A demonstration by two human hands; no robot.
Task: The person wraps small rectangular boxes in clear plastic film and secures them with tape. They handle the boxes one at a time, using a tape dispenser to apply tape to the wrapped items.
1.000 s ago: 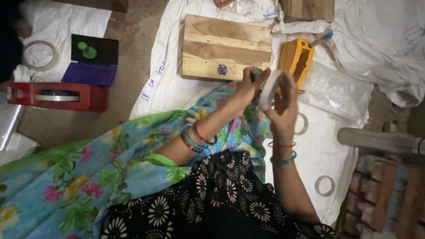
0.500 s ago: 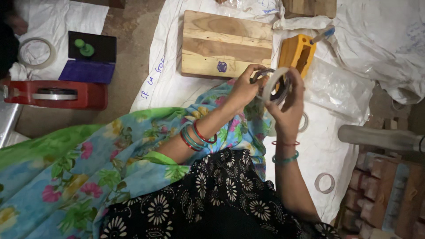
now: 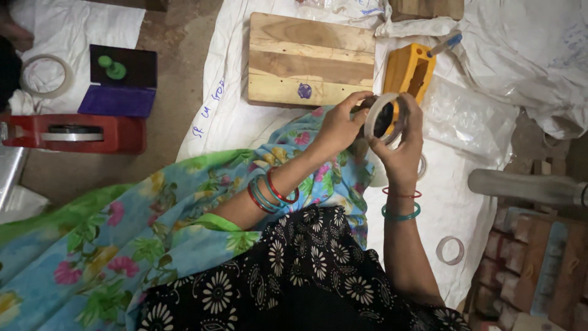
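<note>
Both hands are working the same thing here: a pale translucent ring of tape point(image 3: 384, 116), being held up on edge over the white woven sheet point(image 3: 239, 116) spread on the floor. The right hand point(image 3: 401, 144) is cupping it from below and the far side, fingers curled round the rim, so that grip is closed on the ring. The left hand point(image 3: 340, 125) is pinching at the near edge of the ring with fingertips closed, also touching it.

Just beyond the hands, a yellow plastic box-shaped holder point(image 3: 409, 70) is lying on the sheet, next to a bare wooden board point(image 3: 311, 58). A smaller pale tape ring point(image 3: 450, 250) is sitting near the sheet's right edge. Way off left, a red tape dispenser point(image 3: 76, 132) is resting on the floor.
</note>
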